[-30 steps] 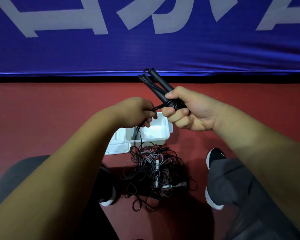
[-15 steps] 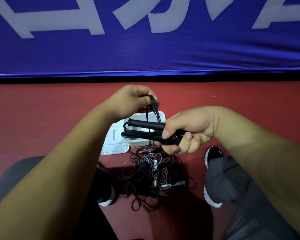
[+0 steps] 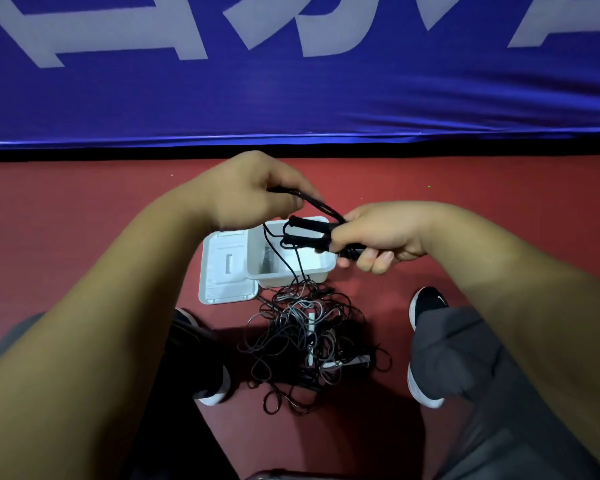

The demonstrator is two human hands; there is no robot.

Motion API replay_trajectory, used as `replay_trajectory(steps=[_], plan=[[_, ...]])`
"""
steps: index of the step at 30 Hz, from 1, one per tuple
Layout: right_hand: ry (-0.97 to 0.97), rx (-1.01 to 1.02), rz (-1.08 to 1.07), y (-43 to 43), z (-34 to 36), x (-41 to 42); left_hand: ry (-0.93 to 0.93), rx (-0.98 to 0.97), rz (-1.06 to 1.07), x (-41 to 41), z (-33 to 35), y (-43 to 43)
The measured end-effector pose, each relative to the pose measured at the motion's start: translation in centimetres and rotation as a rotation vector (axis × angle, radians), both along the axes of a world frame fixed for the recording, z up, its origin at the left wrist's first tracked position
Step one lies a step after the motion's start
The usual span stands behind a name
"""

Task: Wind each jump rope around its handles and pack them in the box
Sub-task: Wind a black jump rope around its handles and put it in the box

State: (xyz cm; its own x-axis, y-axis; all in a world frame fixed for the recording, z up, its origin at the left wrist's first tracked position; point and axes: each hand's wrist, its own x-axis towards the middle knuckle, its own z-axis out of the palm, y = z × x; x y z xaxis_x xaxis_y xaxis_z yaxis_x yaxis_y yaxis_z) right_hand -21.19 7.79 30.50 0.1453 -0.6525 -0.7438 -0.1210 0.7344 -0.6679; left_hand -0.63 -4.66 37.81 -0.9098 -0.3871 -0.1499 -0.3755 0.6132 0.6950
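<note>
Left hand: the left hand (image 3: 253, 192) is held up over the far side of the box. A thin black cord (image 3: 321, 206) is pinched between its thumb and fingers.

Right hand: the right hand (image 3: 378, 237) is curled tight around two black handles (image 3: 310, 224), which are held side by side.

Handles: the free ends are pointed to the left, toward the left hand. They are held in the air just above the white box (image 3: 291, 280), not inside it.

Cord: it is stretched from the left hand down to the right hand, where it is joined to the handles. Loose strands are left hanging from the handles, past the box, down to the floor.

Box: it is set open on the red floor (image 3: 84, 237), under and between the two hands. Its lid (image 3: 222, 289) is laid flat beside it, on the left, touching it.

Other ropes: a pile of ropes (image 3: 305, 341) is heaped in a tangle on the floor, just in front of the box and between two shoes (image 3: 426, 303). Something white and stick-shaped can be seen in the tangle.

Behind: a blue banner (image 3: 291, 98) with big pale letters is hung along the far edge of the floor.
</note>
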Motion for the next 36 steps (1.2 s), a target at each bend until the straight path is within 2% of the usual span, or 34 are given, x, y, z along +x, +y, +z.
replay_trajectory(steps=[5, 8, 12, 14, 16, 18, 22, 26, 29, 32, 36], plan=[[0.211, -0.098, -0.069, -0.4, -0.1, -0.5, -0.208, -0.098, 0.082, 0.9, -0.3, 0.4], [0.245, -0.152, -0.09, -0.6, 0.0, -0.2, -0.316, -0.086, 0.112, 0.7, -1.0, 1.0], [0.281, -0.264, -0.116, -1.0, -0.1, 0.5, -0.445, 0.152, 0.259, 0.0, -2.9, 1.7], [0.298, -0.324, -0.142, -1.3, -0.2, 0.9, -0.501, 0.177, 0.352, -0.4, -3.7, 2.3], [0.28, -0.354, -0.188, -1.5, -0.2, 1.2, -0.441, 0.194, 0.413, -0.8, -4.1, 2.6], [0.223, -0.354, -0.276, -1.8, -0.1, 1.0, -0.283, 0.265, 0.428, -0.9, -3.9, 2.2], [0.025, -0.295, -0.417, -2.1, 0.4, 0.0, -0.015, 0.317, 0.331, -0.2, -2.4, 1.1], [-0.133, -0.289, -0.436, -1.9, 1.1, -0.1, 0.015, 0.289, 0.289, 0.5, -1.2, 0.9], [-0.174, -0.32, -0.447, -1.8, 1.4, 0.0, -0.008, 0.258, 0.298, 0.7, -0.8, 1.0], [-0.185, -0.421, -0.398, -1.5, 1.9, 0.5, 0.032, 0.464, 0.363, 0.6, -0.7, 1.3], [-0.294, -0.509, -0.349, -1.2, 2.5, 0.9, 0.208, 0.757, 0.374, 0.7, -0.2, 1.0]])
